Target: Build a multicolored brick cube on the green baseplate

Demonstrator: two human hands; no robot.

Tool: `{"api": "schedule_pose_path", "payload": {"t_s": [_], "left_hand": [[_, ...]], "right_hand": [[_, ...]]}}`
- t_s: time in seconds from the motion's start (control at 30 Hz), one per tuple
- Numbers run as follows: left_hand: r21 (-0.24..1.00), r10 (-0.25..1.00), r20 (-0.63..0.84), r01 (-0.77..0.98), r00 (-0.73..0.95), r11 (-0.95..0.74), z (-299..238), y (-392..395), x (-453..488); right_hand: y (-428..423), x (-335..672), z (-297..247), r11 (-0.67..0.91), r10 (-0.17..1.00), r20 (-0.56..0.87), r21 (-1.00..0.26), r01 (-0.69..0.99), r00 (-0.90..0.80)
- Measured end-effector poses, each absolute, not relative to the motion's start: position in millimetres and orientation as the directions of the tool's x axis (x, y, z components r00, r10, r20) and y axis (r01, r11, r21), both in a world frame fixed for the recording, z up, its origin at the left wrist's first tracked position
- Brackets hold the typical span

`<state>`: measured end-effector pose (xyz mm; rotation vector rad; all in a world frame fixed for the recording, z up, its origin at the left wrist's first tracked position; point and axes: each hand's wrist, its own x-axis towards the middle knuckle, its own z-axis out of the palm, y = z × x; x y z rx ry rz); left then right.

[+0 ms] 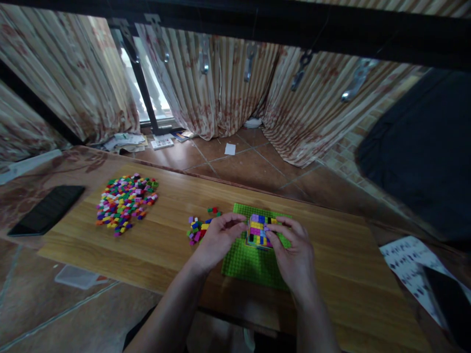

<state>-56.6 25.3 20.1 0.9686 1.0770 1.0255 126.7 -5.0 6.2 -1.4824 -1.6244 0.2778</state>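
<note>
A small block of stacked coloured bricks (258,229) stands on a green studded baseplate (246,262) on the wooden table (165,245). My left hand (217,238) presses against the block's left side with fingers curled on it. My right hand (292,250) grips its right side, fingertips on top of the bricks. A small heap of loose bricks (198,229) lies just left of my left hand. Farther left is a large pile of mixed coloured bricks (125,202).
A black tablet (47,208) lies at the table's left end. Printed paper (408,264) and a dark object (447,299) lie at the right. Curtains (228,83) hang behind over a tiled floor with scattered papers (127,141). A clear plastic lid (75,276) lies on the floor.
</note>
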Motion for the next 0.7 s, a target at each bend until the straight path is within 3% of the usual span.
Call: {"api": "schedule_pose_path", "payload": {"t_s": [0.7], "left_hand": [[0.951, 0.957, -0.220, -0.176, 0.190, 0.254, 16.8, 23.6, -59.2]], "right_hand": [[2.4, 121.2, -1.5, 0.088, 0.896, 0.250, -0.910, 0.406, 0.366]]}}
